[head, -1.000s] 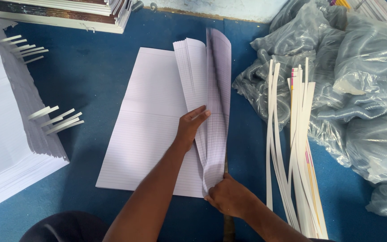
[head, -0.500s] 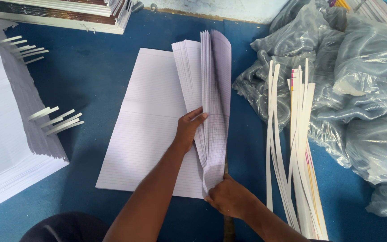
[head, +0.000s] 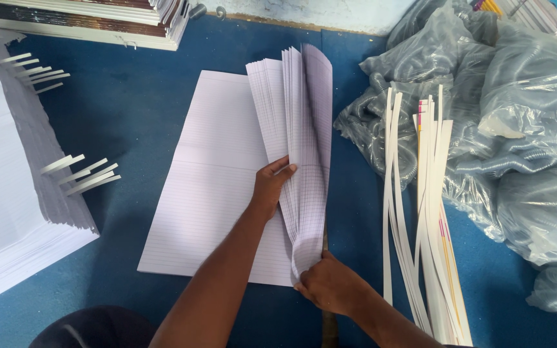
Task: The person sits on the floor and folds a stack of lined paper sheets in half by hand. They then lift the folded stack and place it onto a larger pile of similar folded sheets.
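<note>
Lifted ruled sheets (head: 301, 129) now fanned more upright; left hand (head: 271, 187) fingers pressed against them, right hand (head: 330, 283) fingers pinching lower corner.

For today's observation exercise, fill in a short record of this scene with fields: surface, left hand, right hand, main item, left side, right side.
surface: blue table
left hand: left hand, fingers pressed on the fanned ruled sheets
right hand: right hand, gripping the lower corner of the fanned ruled sheets
main item: flat ruled sheet, lying under the lifted sheets
left side: tall paper stack with white tabs sticking out
right side: white card strips, beside clear plastic bags
</note>
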